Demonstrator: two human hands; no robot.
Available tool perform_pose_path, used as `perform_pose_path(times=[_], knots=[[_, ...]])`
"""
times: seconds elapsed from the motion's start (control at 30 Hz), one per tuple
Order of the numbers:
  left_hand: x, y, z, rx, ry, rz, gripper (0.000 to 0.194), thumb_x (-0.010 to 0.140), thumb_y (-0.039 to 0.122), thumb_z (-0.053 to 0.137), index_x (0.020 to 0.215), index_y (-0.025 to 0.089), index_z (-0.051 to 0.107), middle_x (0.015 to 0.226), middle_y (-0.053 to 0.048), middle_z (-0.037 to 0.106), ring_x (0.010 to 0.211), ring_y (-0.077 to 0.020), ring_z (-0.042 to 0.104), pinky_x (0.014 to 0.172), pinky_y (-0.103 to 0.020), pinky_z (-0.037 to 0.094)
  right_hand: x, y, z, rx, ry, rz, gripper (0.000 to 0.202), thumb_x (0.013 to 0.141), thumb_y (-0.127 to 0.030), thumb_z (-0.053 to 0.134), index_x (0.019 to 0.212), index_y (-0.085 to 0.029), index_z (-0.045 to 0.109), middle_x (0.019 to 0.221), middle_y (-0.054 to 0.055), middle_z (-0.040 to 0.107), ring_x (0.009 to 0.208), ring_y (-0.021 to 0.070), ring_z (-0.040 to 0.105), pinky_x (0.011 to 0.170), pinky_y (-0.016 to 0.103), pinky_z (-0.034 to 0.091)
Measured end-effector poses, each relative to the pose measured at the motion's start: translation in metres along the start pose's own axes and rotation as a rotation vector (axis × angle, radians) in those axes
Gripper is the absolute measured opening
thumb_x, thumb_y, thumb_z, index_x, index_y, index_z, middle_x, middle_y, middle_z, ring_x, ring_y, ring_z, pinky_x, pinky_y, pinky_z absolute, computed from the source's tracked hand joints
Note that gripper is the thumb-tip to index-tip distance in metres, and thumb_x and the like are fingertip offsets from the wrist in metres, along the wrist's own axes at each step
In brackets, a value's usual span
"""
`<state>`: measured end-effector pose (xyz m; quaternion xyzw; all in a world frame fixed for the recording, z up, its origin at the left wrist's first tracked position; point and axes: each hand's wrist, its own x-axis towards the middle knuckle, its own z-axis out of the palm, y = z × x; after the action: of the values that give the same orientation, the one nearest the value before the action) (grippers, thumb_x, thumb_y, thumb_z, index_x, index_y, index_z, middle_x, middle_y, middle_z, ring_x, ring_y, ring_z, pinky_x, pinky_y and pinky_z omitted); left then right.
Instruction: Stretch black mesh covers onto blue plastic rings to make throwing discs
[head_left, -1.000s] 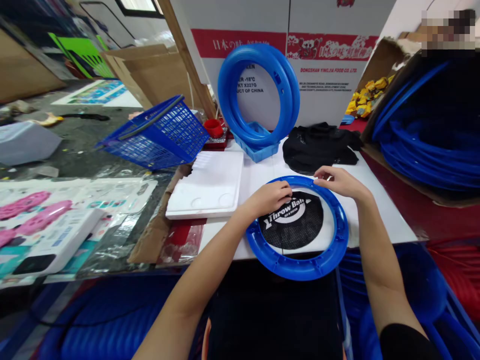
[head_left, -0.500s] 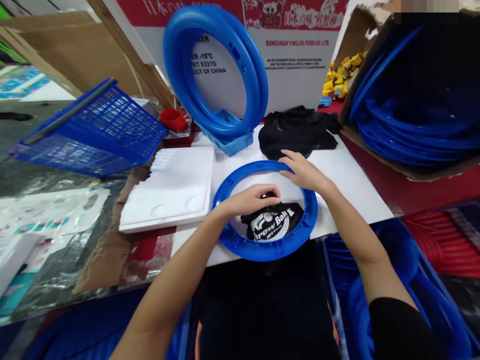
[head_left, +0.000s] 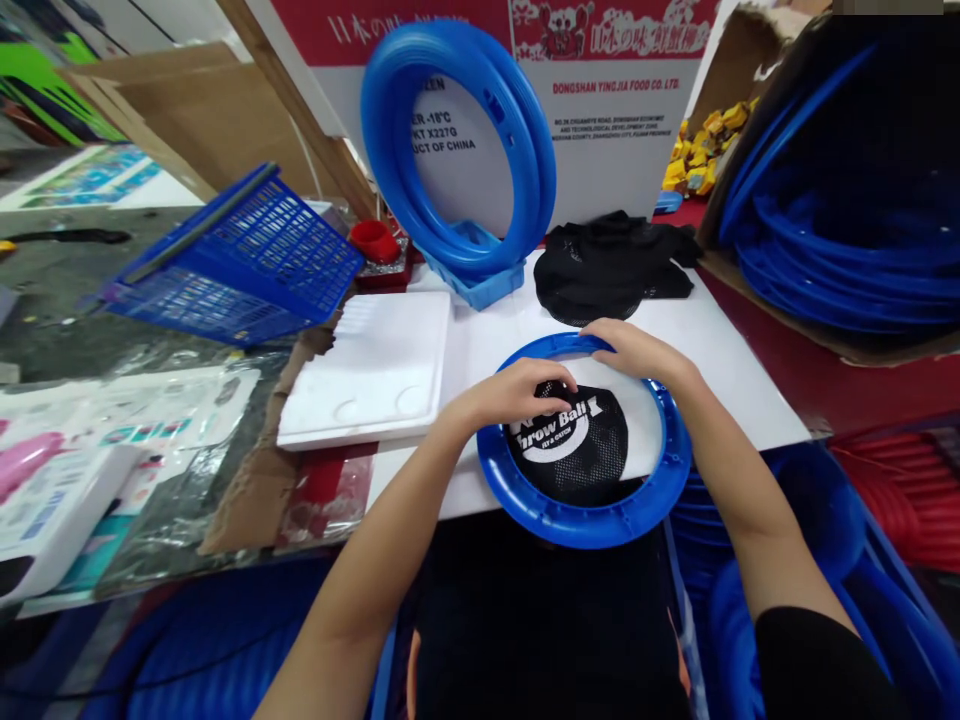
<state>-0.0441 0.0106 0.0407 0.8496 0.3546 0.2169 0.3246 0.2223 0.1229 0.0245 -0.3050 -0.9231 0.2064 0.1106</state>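
A blue plastic ring with small pegs along its channel lies on the white work surface before me, its near rim past the surface's edge. Inside it is a black mesh cloth printed "Throw Ball" in white. My left hand reaches over the ring's left side, its curled fingers and thumb closed on the mesh cloth. My right hand grips the far right rim, with fingers over the top and the thumb on the inner side. Part of the cloth is hidden under my left hand.
Two stacked blue rings stand in a light-blue holder. More black mesh lies behind my right hand. At left are a white foam slab and a tilted blue basket. A carton of blue rings stands at right.
The blue ring has shifted right and slightly toward me, with my right hand on it. The mesh cloth lies more spread out inside. My view has turned a little left.
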Motion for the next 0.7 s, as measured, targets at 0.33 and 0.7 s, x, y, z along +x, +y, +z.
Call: perform_pose_path(times=[0.33,0.7], knots=[[0.004,-0.004,0.011,0.153,0.156,-0.086,0.029,0.11,0.039,0.056,0.102,0.018,0.074,0.097,-0.006,0.077,0.09,-0.0213,0.069,0.086,-0.034,0.049,-0.001,0.007,0.005,0.03,0.008,-0.007,0.041,0.095,-0.031,0.07,0.134,-0.021,0.073,0.129,0.014,0.072,0.121,0.0345,0.067,0.111,0.054,0.053],[0.01,0.014,0.02,0.016,0.327,-0.085,0.032,0.111,0.042,0.055,0.104,0.018,0.075,0.094,-0.005,0.076,0.088,-0.0193,0.069,0.085,-0.033,0.052,-0.022,-0.03,-0.038,0.465,-0.227,-0.154,0.049,0.102,-0.068,0.06,0.112,-0.022,0.076,0.15,0.01,0.065,0.136,0.0324,0.062,0.116,0.047,0.048]])
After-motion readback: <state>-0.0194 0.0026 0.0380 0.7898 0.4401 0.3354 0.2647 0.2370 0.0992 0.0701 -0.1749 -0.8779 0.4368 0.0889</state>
